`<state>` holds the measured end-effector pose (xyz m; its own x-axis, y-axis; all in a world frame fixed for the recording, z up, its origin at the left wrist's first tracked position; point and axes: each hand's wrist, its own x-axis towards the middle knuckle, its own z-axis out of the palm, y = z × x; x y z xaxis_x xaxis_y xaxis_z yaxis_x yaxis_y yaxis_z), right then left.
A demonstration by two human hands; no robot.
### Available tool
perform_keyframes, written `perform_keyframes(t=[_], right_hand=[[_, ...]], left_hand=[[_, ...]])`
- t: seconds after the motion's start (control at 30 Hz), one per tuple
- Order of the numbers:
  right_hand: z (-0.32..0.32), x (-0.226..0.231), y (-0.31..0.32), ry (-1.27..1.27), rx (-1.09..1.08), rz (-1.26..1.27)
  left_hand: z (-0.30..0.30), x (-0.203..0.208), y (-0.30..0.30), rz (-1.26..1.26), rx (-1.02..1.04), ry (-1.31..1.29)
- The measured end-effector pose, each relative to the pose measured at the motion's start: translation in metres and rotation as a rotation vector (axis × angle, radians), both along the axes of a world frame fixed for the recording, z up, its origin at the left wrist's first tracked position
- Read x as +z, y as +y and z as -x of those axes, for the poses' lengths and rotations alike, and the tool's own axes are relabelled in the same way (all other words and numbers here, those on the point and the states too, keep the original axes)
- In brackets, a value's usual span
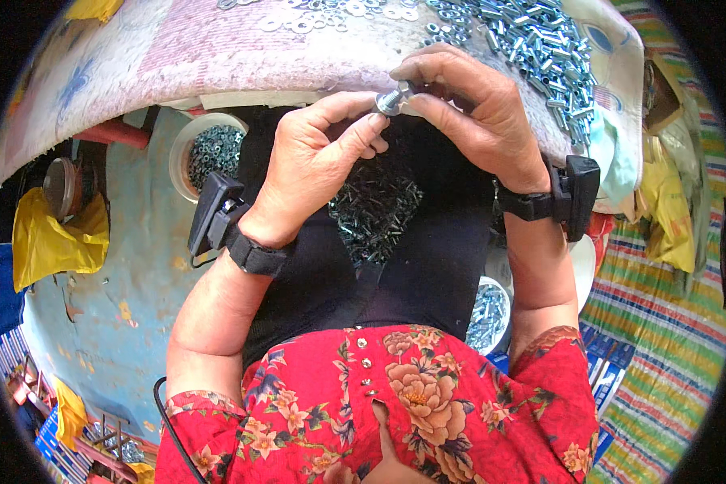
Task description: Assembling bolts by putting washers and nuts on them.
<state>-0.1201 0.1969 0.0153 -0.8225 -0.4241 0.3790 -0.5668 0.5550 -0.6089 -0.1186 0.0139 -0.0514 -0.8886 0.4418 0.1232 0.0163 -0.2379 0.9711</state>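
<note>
Just in front of the table's near edge, both hands meet on a small shiny metal bolt (390, 102). My left hand (321, 145) pinches its threaded end between thumb and forefinger. With thumb and forefinger, my right hand (474, 113) grips the other end, where a darker piece like a nut or bolt head shows; the fingers partly cover it. Past my right hand a heap of metal sleeves (544, 60) lies on the cloth-covered table (218, 60). Flat washers (302, 22) and nuts (440, 32) are spread along the far side.
Below my hands, a pile of dark metal pieces (373, 211) lies between my legs. A white bucket of nuts (211, 157) stands at left, and another bucket of metal parts (490, 313) by my right side. Yellow bags (60, 238) hang left; a striped sheet (661, 339) covers the right floor.
</note>
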Motion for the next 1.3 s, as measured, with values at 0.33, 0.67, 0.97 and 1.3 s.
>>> perform_keyframes(t=[0.33, 0.67, 0.97, 1.3], right_hand=[[-0.016, 0.017, 0.003, 0.137, -0.016, -0.179], [-0.037, 0.006, 0.004, 0.043, -0.278, 0.487], [-0.087, 0.019, -0.065, 0.123, 0.332, 0.391], [-0.048, 0.011, -0.004, 0.172, -0.063, 0.095]], left_hand=[[-0.010, 0.016, 0.004, 0.086, 0.028, 0.116], [-0.028, 0.035, 0.013, 0.134, 0.003, 0.521], [0.001, 0.039, 0.002, -0.140, 0.061, 0.025], [-0.014, 0.045, -0.006, -0.024, -0.166, -0.040]])
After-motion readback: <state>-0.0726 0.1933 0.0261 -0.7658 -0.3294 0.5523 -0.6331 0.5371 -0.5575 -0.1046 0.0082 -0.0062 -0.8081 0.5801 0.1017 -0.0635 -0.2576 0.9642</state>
